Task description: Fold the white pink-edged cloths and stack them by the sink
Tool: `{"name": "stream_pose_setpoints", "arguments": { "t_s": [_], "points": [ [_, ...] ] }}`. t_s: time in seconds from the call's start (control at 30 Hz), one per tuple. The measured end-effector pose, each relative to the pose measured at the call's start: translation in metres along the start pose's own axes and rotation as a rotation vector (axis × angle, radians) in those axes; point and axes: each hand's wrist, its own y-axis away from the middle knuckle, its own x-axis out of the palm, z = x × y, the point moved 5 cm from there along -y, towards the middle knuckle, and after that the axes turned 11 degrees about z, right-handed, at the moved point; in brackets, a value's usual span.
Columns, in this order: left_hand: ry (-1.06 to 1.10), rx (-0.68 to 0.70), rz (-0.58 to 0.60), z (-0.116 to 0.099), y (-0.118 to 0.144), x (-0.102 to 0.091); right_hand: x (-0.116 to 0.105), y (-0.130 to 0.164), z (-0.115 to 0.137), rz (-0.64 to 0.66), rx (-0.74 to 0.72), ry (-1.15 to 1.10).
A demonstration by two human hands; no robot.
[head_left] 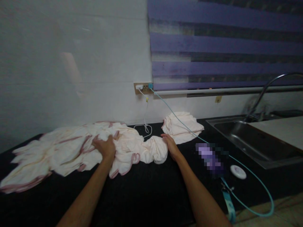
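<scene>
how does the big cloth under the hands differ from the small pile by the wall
The big cloth is spread loose and rumpled along the dark counter; the small pile sits compact and folded near the wall. The big cloth shows plain pink edging; the small pile looks almost all white. The left hand and right hand both press on the big cloth; the small pile is untouched, with only a teal cable crossing it. Both are pale fabric.

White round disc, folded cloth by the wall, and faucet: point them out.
white round disc (238,171), head view, its flat top
folded cloth (183,128), head view, middle of top fold
faucet (267,88), head view, curved neck
</scene>
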Motion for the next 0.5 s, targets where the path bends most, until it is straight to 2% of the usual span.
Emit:
{"name": "stream_pose_setpoints", "arguments": {
  "t_s": [0.07, 0.17, 0.23, 0.3, 0.4, 0.5],
  "points": [
    [-0.144, 0.019, -0.035, -0.002, 0.011, 0.006, -0.002, 0.001, -0.004, 0.016, 0.026, -0.033],
    [-0.377, 0.138, -0.008, -0.019, 0.022, 0.014, -0.003, 0.002, -0.011, 0.069, 0.05, -0.058],
    [-0.452, 0.188, -0.002, -0.03, 0.024, 0.014, -0.007, 0.002, -0.013, 0.059, 0.042, -0.01],
    [-0.455, 0.188, -0.034, -0.036, 0.021, 0.007, -0.015, 0.001, -0.012, -0.021, 0.012, 0.09],
    [-0.436, 0.131, -0.163, -0.035, 0.008, -0.013, -0.03, -0.001, -0.008, -0.205, -0.029, 0.212],
    [-0.482, 0.157, -0.231, -0.037, -0.003, -0.026, -0.04, -0.002, -0.008, -0.348, -0.002, 0.055]
  ]
}}
